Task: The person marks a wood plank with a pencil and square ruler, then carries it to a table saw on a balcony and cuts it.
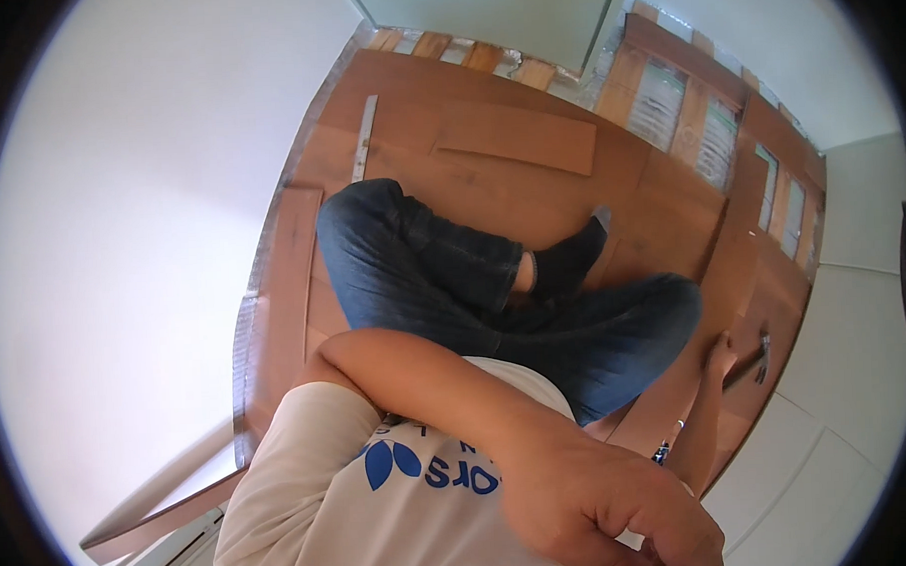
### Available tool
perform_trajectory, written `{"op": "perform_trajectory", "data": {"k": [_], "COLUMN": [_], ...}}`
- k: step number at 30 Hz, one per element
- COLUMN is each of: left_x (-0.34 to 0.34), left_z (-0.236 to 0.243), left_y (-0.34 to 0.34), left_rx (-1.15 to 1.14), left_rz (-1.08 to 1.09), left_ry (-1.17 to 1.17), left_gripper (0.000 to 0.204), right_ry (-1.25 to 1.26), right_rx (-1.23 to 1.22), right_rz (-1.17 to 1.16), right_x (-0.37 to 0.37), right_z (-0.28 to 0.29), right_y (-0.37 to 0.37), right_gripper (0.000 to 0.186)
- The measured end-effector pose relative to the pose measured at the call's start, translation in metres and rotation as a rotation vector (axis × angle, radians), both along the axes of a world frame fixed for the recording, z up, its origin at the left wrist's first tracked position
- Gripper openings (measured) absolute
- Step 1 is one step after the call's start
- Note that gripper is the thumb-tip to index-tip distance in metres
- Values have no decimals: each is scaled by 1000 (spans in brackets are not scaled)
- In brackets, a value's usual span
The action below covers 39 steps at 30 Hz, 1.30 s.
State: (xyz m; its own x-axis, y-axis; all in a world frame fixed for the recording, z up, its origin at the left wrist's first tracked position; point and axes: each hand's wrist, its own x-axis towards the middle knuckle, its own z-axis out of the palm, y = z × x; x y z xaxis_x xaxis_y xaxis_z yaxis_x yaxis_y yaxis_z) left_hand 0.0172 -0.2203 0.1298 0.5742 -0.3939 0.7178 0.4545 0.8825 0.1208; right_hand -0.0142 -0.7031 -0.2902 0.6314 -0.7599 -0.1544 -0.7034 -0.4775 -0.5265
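1. The person sits cross-legged in blue jeans (392,245) on a floor of brown boards (660,196).
2. The left hand (606,507) hangs large in the lower right, its arm crossing the white shirt (321,497); its fingers curl inward, and I cannot tell whether they grip anything.
3. The right hand (720,355) is low at the floor's right side, fingers bent; whether it holds something I cannot tell.
4. A hammer-like tool (763,357) lies just beside the right hand, on the boards near the right edge.
5. A small dark-and-white item (664,447) shows between the left hand and the right forearm, too small to identify.
6. Beyond the left knee lies a pale straight strip (365,138); a loose rectangular board (518,138) lies ahead of the feet.
7. Wooden slats (691,125) show along the far edge and upper right.
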Motion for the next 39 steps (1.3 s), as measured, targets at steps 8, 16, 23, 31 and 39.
{"op": "perform_trajectory", "data": {"k": [8, 16, 23, 31, 39], "left_x": [14, 44, 39, 34, 76], "left_z": [3, -35, -153, -126, 51], "left_y": [13, 52, 172, 242, 185], "left_rx": [104, 564, 1441, 1691, 1059], "left_rz": [-193, -122, 482, 1057, 1814], "left_ry": [-65, -333, 95, 230, -813], "left_gripper": [36, 26, 31, 25, 33], "right_ry": [81, -5, 98, 195, 288], "right_rx": [-162, -28, -27, 17, -125], "right_rz": [-60, -84, -9, -95, 4], "right_x": [6, 2, 4, 2, 2], "right_z": [-23, -22, -16, -41, -40], "right_y": [16, 27, 47, 39, 34], "right_gripper": [49, 47, 44, 65, 75]}}
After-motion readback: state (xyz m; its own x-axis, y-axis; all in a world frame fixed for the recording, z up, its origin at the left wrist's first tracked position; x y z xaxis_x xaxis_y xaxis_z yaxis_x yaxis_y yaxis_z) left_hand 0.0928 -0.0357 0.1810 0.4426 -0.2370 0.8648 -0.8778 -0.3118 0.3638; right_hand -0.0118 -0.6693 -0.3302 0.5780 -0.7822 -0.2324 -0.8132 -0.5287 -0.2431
